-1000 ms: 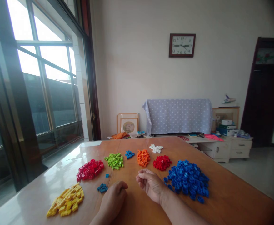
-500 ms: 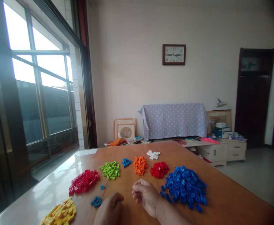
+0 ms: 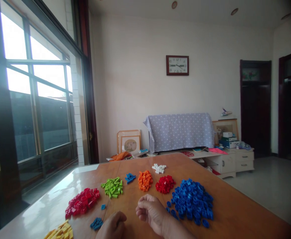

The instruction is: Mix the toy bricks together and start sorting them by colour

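Your left hand (image 3: 113, 226) curls beside the teal toy bricks (image 3: 96, 223); your right hand (image 3: 152, 212), also curled, is near the round blue toy bricks (image 3: 192, 200) on the worktop (image 3: 235, 212). Cannot tell whether either grips anything.

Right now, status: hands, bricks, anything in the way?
Left hand, right hand: fingers curled, contents unclear. Teal bricks beside left hand. Loose blue pieces close beside right hand.

Daylight from left window (image 3: 52, 119), glare on tabletop (image 3: 42, 202), dim doorways (image 3: 256, 119), blackened top-right corner
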`<act>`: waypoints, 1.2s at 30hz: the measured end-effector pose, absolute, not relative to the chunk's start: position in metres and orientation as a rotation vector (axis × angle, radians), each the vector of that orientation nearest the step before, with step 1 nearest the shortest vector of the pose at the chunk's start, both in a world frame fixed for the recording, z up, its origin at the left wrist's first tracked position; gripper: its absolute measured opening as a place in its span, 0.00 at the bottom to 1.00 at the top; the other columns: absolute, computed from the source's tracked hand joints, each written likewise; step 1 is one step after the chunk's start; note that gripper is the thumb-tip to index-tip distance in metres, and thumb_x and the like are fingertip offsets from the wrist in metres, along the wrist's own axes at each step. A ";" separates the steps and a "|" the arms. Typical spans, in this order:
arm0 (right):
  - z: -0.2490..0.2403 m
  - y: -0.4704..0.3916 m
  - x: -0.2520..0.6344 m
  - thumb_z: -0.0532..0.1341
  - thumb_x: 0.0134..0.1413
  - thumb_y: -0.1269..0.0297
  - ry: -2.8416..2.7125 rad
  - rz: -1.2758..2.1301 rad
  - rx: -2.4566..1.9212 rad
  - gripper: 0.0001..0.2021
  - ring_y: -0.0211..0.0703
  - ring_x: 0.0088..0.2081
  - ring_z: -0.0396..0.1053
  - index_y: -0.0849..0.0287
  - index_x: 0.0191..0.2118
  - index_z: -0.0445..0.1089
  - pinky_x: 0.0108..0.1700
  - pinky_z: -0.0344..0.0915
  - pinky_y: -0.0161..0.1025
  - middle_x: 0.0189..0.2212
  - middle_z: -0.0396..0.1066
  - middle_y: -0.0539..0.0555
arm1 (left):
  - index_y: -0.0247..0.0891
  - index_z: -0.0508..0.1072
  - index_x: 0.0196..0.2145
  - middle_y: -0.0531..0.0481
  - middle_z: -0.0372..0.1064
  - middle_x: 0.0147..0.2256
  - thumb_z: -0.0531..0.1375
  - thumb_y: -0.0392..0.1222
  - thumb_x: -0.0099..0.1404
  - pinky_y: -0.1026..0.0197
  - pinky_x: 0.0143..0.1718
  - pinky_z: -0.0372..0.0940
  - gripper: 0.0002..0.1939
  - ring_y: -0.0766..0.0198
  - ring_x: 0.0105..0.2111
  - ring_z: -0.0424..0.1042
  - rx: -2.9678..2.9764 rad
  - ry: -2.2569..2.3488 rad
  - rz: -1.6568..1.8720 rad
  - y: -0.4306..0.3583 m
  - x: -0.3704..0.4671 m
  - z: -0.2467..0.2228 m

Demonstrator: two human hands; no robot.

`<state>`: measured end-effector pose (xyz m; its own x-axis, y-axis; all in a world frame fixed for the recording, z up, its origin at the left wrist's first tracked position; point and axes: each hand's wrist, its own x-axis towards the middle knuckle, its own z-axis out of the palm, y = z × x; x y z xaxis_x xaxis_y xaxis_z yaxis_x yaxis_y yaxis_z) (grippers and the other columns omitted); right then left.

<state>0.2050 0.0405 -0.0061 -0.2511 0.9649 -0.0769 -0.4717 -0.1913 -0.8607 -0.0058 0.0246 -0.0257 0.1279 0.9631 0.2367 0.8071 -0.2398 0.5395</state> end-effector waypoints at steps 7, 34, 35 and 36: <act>-0.013 0.046 0.206 0.65 0.44 0.59 -0.964 1.619 -0.891 0.13 0.35 0.24 0.70 0.59 0.34 0.65 0.26 0.60 0.30 0.25 0.75 0.52 | 0.42 0.74 0.36 0.54 0.78 0.38 0.50 0.30 0.61 0.67 0.45 0.63 0.15 0.63 0.43 0.74 2.131 1.751 0.785 0.021 0.000 -0.023; 0.056 0.021 0.202 0.70 0.46 0.56 -1.045 1.252 -0.888 0.15 0.39 0.31 0.72 0.57 0.36 0.68 0.32 0.66 0.34 0.31 0.73 0.51 | 0.43 0.69 0.29 0.50 0.77 0.32 0.54 0.54 0.67 0.62 0.29 0.50 0.15 0.58 0.34 0.75 2.132 1.990 0.521 0.039 0.012 -0.008; 0.066 0.026 0.205 0.70 0.47 0.55 -1.095 1.242 -0.882 0.16 0.40 0.32 0.72 0.58 0.37 0.69 0.33 0.67 0.34 0.31 0.74 0.52 | 0.43 0.69 0.29 0.50 0.77 0.33 0.55 0.54 0.67 0.62 0.28 0.50 0.15 0.58 0.34 0.75 2.130 1.983 0.517 0.039 0.012 -0.007; 0.076 0.033 0.209 0.69 0.48 0.53 -1.151 1.217 -0.884 0.16 0.40 0.31 0.72 0.58 0.37 0.69 0.32 0.67 0.34 0.31 0.74 0.52 | 0.43 0.69 0.30 0.50 0.77 0.33 0.55 0.54 0.67 0.61 0.28 0.50 0.14 0.58 0.34 0.75 2.129 1.975 0.509 0.038 0.012 -0.006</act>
<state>0.2093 0.0331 0.0758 -0.0307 0.9830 0.1809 -0.2359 0.1688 -0.9570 0.0125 0.0383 -0.0063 0.0520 0.9916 0.1181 0.9254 -0.0924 0.3676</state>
